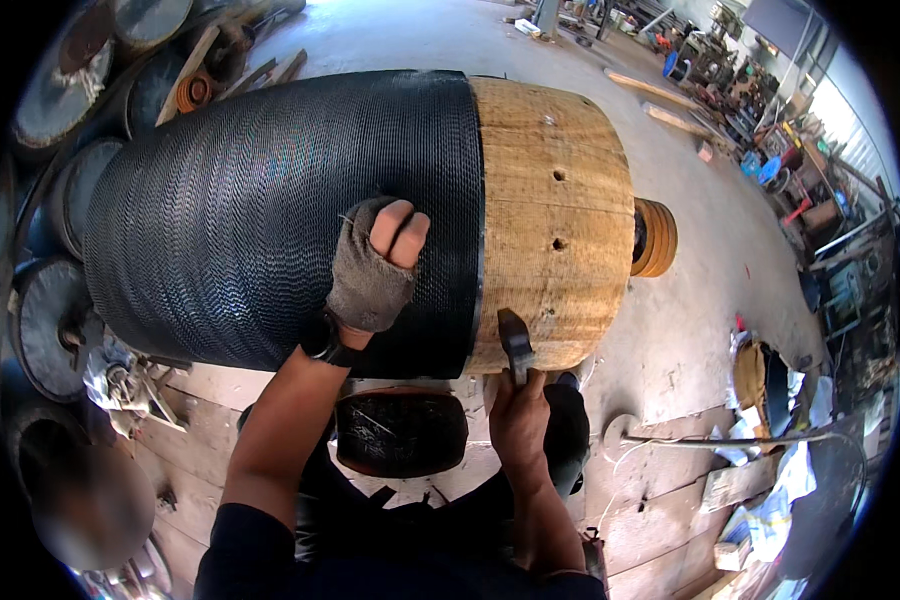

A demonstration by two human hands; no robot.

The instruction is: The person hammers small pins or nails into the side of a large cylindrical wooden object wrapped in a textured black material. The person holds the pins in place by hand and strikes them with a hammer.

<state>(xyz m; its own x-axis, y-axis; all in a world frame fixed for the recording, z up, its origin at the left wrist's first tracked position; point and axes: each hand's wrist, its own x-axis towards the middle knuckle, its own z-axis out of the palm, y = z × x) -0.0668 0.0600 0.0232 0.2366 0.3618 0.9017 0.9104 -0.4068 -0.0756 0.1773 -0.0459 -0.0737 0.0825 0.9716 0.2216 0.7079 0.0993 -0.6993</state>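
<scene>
A large drum lies across the view in front of me. Ribbed black sheet (250, 200) wraps its left and middle parts, and bare wood (560, 140) with several dark holes shows at its right end. My left hand (380, 260), in a grey fingerless glove, rests closed against the black sheet near its right part. Whether its folded fingers pinch anything is hidden. Low on the wooden part, close to the sheet's edge, my right hand (520, 420) is bare and grips a hammer (515, 342) with a dark metal head.
An orange-brown ringed hub (656, 238) sticks out of the drum's right end. Below the drum, between my legs, is a dark barrel-shaped block (400, 432). Dark drums (58, 312) are stacked at left. Tools and scrap crowd the far right; a bent metal rod (730, 440) lies nearer.
</scene>
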